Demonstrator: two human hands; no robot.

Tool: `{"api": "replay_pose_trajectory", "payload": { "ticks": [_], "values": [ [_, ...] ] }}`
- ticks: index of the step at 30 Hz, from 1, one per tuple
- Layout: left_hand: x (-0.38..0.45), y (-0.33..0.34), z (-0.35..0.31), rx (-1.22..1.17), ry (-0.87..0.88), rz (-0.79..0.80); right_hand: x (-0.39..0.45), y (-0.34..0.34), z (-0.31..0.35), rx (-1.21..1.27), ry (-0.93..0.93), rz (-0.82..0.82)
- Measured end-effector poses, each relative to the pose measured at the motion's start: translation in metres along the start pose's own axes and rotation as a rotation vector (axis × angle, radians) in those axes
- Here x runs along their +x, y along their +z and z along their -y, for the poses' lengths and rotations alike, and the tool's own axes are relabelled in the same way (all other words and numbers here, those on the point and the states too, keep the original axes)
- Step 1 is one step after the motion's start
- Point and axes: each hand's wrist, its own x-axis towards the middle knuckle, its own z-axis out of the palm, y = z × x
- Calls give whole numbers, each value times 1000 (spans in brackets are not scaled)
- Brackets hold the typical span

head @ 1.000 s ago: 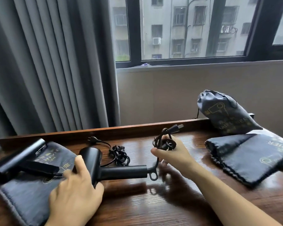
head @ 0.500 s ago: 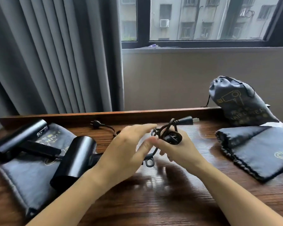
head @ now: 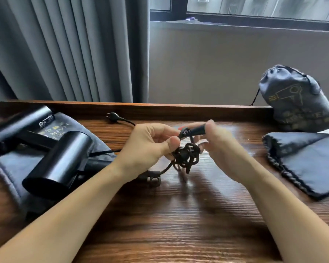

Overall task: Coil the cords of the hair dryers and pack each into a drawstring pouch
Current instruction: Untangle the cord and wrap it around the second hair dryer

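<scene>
Change: a second ago our left hand (head: 150, 145) rested on the near hair dryer (head: 59, 162); we have since brought it over to the cord bundle (head: 186, 156), so both hands now work the cord above the middle of the tabletop (head: 179, 224).
Left hand: fingers curled, thumb and forefinger pinching the bundle at its left side.
Right hand: our right hand (head: 222, 149) grips the plug (head: 197, 130) by its fingertips; motion blur hides the lower fingers, so we cannot tell whether they touch the loops.
Meaning for the task: we judge this cord is nearly coiled, with the plug end being tucked or wrapped; the pouch step for this dryer is not yet done.
Near hair dryer: lying at the left of the tabletop, partly on a flat pouch (head: 11, 168), its cord running right to the bundle.
Second hair dryer: the far hair dryer (head: 19, 126) lies at the back left corner on the same pouch; a loose second plug (head: 113, 117) lies by the back edge.
Right side: a filled pouch (head: 294, 103) stands at the back right corner, an empty pouch (head: 308, 162) lies flat before it.
Open room: the front middle of the tabletop is bare wood; the raised back edge limits moves away from us.
</scene>
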Motion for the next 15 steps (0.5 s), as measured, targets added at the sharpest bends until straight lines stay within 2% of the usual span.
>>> {"api": "replay_pose_trajectory", "payload": {
  "ticks": [3, 8, 15],
  "values": [
    [0, -2, 1, 8, -26, 58, 0, -3, 3, 178, 13, 8],
    [-3, -3, -1, 69, -50, 78, -2, -16, 1, 316, 42, 122],
    [-4, -3, 1, 88, -141, 66, 1, -17, -5, 337, 6, 169]
  ]
}}
